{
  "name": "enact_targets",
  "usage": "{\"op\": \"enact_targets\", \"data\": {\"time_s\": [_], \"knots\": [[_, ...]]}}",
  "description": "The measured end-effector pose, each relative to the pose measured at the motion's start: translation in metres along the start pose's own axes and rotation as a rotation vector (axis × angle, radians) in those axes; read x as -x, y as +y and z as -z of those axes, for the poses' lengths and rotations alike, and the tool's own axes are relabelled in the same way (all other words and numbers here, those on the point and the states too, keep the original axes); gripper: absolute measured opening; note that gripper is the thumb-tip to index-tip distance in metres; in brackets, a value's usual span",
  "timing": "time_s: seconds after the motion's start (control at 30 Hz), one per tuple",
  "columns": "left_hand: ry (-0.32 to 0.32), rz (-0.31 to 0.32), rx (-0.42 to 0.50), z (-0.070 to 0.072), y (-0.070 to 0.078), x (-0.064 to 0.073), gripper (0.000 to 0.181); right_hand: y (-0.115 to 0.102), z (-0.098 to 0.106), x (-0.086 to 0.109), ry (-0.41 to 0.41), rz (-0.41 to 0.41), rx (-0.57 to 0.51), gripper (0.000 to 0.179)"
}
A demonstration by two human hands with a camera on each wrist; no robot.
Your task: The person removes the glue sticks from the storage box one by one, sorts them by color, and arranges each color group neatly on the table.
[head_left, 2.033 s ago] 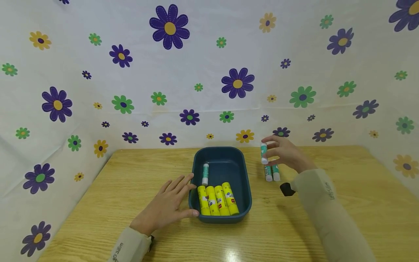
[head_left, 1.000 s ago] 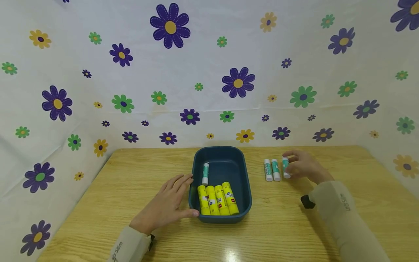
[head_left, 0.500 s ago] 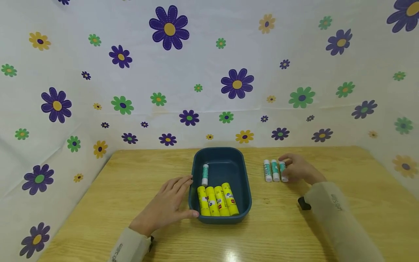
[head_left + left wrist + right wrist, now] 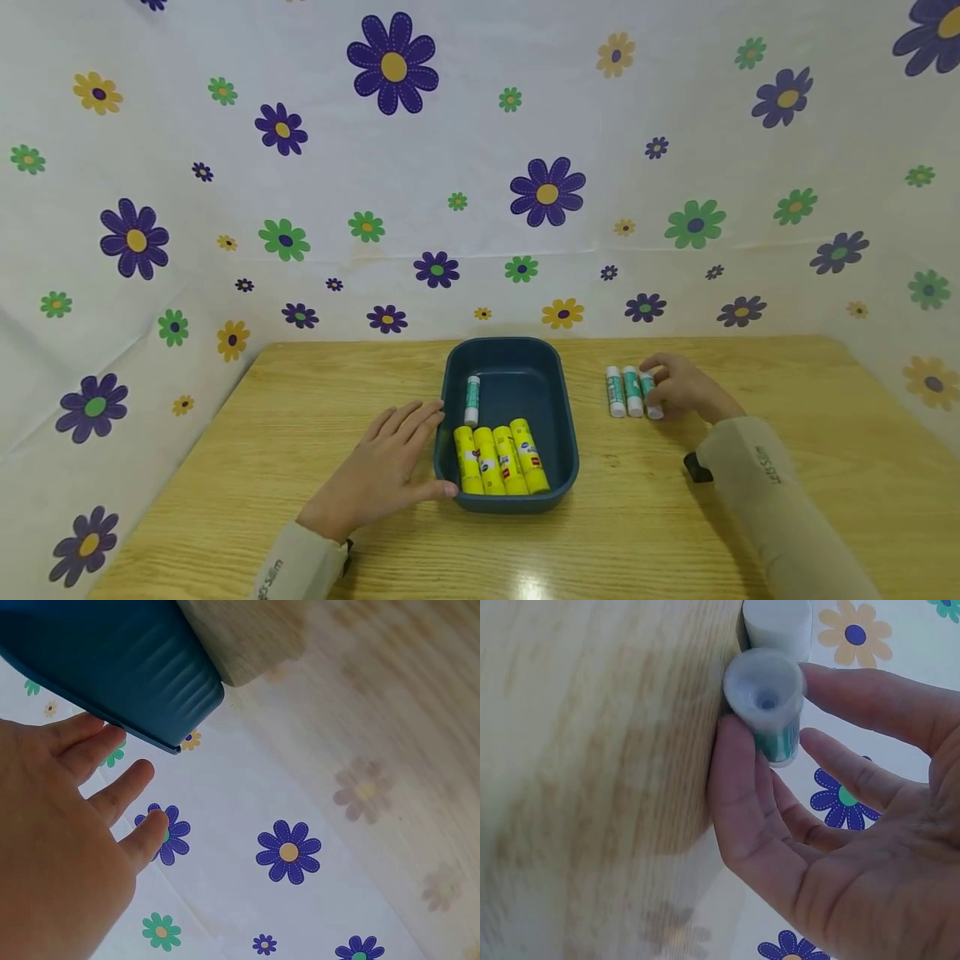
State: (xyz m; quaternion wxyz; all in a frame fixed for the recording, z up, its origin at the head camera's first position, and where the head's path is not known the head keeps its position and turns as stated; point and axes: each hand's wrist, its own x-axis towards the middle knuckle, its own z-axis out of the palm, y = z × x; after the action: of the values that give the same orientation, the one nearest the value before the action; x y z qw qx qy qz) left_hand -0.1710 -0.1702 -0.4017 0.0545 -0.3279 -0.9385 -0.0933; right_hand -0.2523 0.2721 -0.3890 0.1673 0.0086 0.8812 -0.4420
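My right hand (image 4: 690, 392) holds a white glue stick with a teal label (image 4: 769, 694) between thumb and fingers, at the right end of a short row on the table. Two matching glue sticks (image 4: 615, 392) lie side by side just left of it. In the right wrist view, its round white end points toward the camera, with a neighbouring glue stick (image 4: 778, 622) right behind. My left hand (image 4: 375, 479) has its fingers spread, with fingertips and thumb at the left rim of a dark blue tray (image 4: 572, 433). The left wrist view shows the fingers extended below the tray's side (image 4: 127, 667).
Several yellow glue sticks (image 4: 489, 462) lie in a row at the near end inside the tray. One teal-and-white glue stick (image 4: 472, 400) lies behind them at the left wall. The wooden table (image 4: 322, 375) ends at a flower-patterned cloth (image 4: 465, 150) behind and at the sides.
My right hand has carried the raised glue stick from above the row to its right end and lowered it, then shifted it left against the others. The left hand stays at the tray.
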Motion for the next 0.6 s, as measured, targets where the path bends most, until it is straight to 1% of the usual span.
{"op": "enact_targets", "data": {"time_s": [0.1, 0.17, 0.27, 0.33, 0.43, 0.5, 0.6], "knots": [[0.003, -0.001, -0.004, 0.0, 0.0, 0.0, 0.096, 0.001, 0.002, 0.0, -0.003, -0.001, 0.002, 0.063], [0.006, -0.001, -0.003, 0.001, 0.0, 0.0, 0.096, 0.001, 0.005, 0.0, 0.002, -0.002, 0.031, 0.063], [0.007, -0.002, -0.002, 0.001, 0.001, -0.001, 0.095, -0.001, 0.011, 0.003, 0.009, 0.028, 0.034, 0.063], [0.004, -0.003, 0.001, 0.001, 0.001, -0.001, 0.095, -0.006, 0.014, 0.004, 0.025, 0.047, 0.014, 0.063], [0.004, -0.005, 0.0, 0.001, 0.001, -0.001, 0.095, -0.019, 0.017, 0.006, 0.04, 0.079, -0.04, 0.061], [0.008, -0.007, -0.002, 0.001, 0.002, -0.001, 0.095, -0.031, 0.017, 0.005, 0.057, 0.098, -0.067, 0.059], [0.014, -0.009, -0.01, 0.001, 0.001, -0.001, 0.095, -0.052, 0.014, 0.004, 0.057, 0.142, -0.098, 0.059]]}}
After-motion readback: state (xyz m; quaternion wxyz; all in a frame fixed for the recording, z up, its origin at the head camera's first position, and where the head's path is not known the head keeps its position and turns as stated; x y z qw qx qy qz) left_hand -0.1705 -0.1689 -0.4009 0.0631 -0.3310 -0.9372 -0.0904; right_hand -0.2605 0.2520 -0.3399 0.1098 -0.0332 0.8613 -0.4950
